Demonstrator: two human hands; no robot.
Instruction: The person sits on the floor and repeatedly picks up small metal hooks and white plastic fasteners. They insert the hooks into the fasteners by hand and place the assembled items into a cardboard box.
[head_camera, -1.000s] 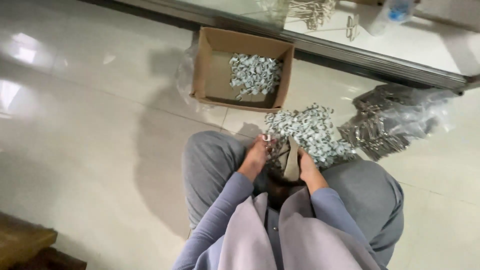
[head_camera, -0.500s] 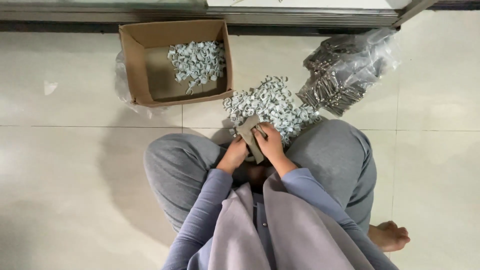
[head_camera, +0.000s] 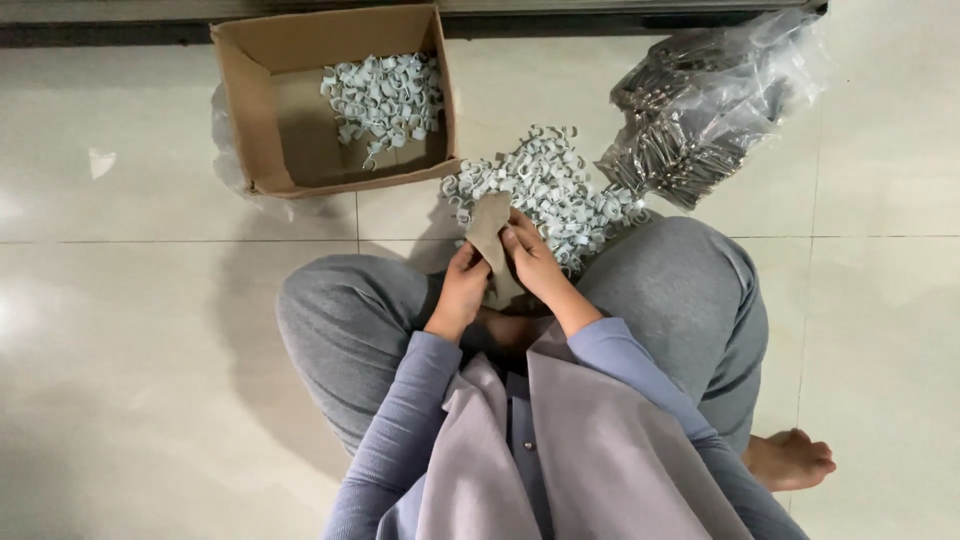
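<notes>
I sit cross-legged on a tiled floor. My left hand (head_camera: 463, 287) and my right hand (head_camera: 532, 258) both grip a small tan piece of cardboard (head_camera: 487, 226) held upright between my knees. Just beyond it a pile of small white plastic clips (head_camera: 555, 185) lies on the floor, touching the cardboard's far edge. An open cardboard box (head_camera: 262, 120) at the upper left holds more of the same white clips (head_camera: 383, 92).
A clear plastic bag of metal nails (head_camera: 700, 110) lies at the upper right. My grey-trousered knees (head_camera: 690, 290) flank my hands, and a bare foot (head_camera: 787, 459) shows at the lower right. A dark door track (head_camera: 120, 32) runs along the top.
The view has tilted down and steadied, so the box and pile sit higher in the picture. Both hands stay closed on the cardboard piece in front of the clip pile.
</notes>
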